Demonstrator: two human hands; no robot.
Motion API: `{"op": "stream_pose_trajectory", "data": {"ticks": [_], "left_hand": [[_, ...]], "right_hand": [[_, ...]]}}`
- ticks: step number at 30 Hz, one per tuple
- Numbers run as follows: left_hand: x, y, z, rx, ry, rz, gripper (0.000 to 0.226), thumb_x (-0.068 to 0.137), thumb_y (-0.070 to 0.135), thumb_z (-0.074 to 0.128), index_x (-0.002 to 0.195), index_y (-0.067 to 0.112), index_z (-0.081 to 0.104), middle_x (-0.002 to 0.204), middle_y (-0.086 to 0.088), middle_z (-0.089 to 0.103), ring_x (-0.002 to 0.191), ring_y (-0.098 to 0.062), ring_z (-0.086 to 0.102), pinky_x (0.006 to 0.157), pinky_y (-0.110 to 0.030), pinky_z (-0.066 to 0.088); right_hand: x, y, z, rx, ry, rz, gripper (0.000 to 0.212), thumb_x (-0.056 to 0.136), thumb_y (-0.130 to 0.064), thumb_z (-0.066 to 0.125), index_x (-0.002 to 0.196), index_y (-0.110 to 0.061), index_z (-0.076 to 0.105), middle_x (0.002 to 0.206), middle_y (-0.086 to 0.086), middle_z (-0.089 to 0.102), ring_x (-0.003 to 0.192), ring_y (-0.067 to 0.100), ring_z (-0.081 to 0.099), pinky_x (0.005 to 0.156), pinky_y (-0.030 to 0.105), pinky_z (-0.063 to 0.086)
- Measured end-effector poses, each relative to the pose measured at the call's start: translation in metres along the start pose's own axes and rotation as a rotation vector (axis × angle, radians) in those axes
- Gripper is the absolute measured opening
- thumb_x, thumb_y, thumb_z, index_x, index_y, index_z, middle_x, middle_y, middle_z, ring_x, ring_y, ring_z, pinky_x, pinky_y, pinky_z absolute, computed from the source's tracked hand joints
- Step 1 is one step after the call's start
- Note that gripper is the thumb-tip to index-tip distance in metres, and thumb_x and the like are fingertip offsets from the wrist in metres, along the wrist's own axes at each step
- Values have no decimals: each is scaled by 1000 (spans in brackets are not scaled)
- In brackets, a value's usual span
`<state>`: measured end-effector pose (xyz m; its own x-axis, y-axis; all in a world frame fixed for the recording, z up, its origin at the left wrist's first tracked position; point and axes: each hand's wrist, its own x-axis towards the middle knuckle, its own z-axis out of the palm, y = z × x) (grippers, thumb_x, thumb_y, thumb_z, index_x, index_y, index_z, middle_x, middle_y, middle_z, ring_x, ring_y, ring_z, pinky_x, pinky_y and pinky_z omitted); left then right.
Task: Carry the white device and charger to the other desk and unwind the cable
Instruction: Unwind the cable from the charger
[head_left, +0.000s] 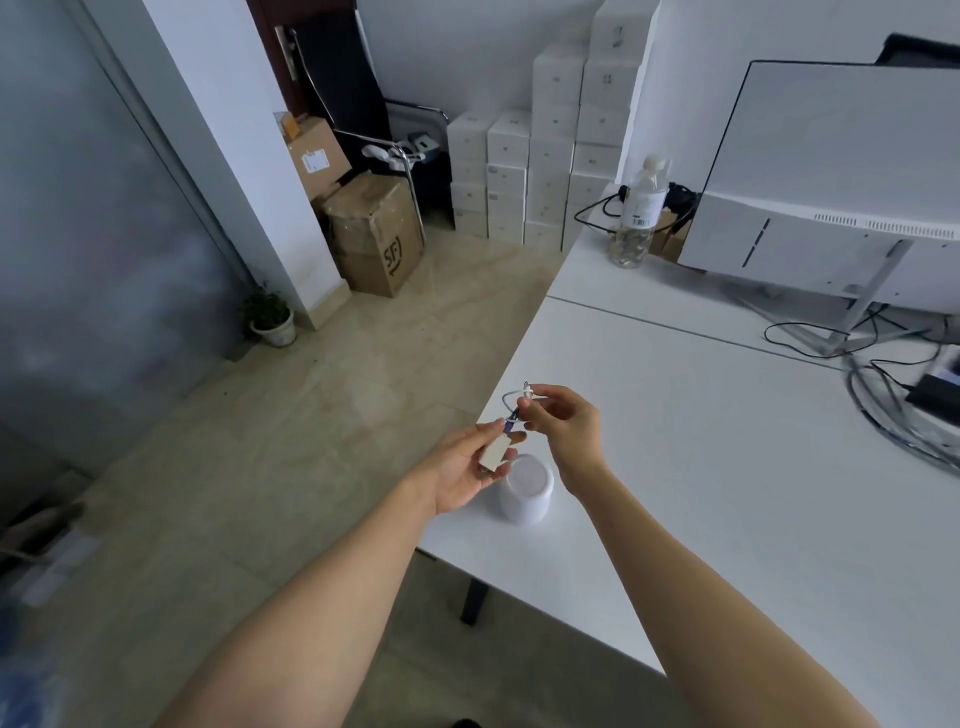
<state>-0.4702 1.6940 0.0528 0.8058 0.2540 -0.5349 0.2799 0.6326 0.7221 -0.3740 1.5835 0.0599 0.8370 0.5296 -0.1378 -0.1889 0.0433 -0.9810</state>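
White device (525, 489): squat rounded cylinder, matte white, upright on the near left corner of the white desk (727, 467), just below both hands.
Charger (494, 452): small cream-white block, a blue-tipped plug at its far end; lies across the fingers of the left hand (462, 467), thumb closed over it.
Cable (511, 400): thin, white, a short loop rising from the plug to the right hand (563, 421).
Right hand: thumb and forefinger pinched on the cable's end connector, other fingers curled loosely; held just right of and beyond the charger.
Both forearms bare, reaching forward above the desk edge.
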Motion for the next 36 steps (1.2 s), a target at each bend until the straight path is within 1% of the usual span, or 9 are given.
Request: {"op": "stream_pose_trajectory", "data": {"ticks": [5,8,10,14,20,24,26,32,36], "left_hand": [[-1,4,6,73,73,67,31,88,41,56,103,15,61,82,-6,66,66,-22,71,67,-34,56],[-1,5,12,147,98,153,31,89,40,55,110,19,61,85,-8,62,60,-20,69,72,-38,56],[-2,6,15,169,131,215,25,90,35,56,107,19,63,87,-10,60,59,-15,66,60,-32,57],[-5,6,20,186,234,277,13,88,29,60,89,17,65,80,-8,62,44,-15,62,42,-21,47],[-9,4,22,163,295,308,17,87,29,62,81,12,64,79,-7,66,40,-13,60,40,-17,43],[-10,3,25,149,305,305,18,87,30,62,79,14,63,77,-5,66,41,-13,61,45,-19,42],[-12,3,28,145,311,289,19,86,34,63,80,16,63,77,-3,65,42,-13,62,51,-23,39],[-16,5,35,100,310,275,20,87,31,62,80,12,61,73,-5,63,40,-12,60,40,-18,43],[-19,5,41,56,301,273,19,87,29,62,81,11,62,72,-6,62,38,-11,59,38,-17,42]], "right_hand": [[-6,-2,1,-17,2,-11,10,83,-5,67,86,-14,66,70,7,67,57,9,64,67,24,56],[-10,-6,3,-5,6,-19,8,84,-5,66,88,-13,67,69,7,66,55,9,64,66,22,56],[-12,-8,4,-8,16,-26,10,85,-5,66,94,-7,67,68,7,66,53,8,63,65,20,55],[-15,-12,5,-73,35,-51,20,84,-6,66,104,-5,66,70,6,67,55,5,61,63,16,51],[-24,-12,8,-122,85,-94,31,82,-10,69,110,-16,56,75,5,71,70,12,67,71,12,50],[-31,-11,10,-92,122,-99,19,82,-8,69,98,-14,61,74,0,71,65,2,66,67,13,51],[-33,-10,10,-85,141,-94,10,81,-7,69,89,-12,66,75,0,71,65,5,65,65,16,50],[-39,-10,7,-42,151,-86,5,81,-6,69,83,-11,70,75,3,71,66,11,65,66,19,52],[-41,-13,5,98,153,-39,10,83,-5,67,91,-10,65,72,1,73,66,17,69,70,22,56]]}}
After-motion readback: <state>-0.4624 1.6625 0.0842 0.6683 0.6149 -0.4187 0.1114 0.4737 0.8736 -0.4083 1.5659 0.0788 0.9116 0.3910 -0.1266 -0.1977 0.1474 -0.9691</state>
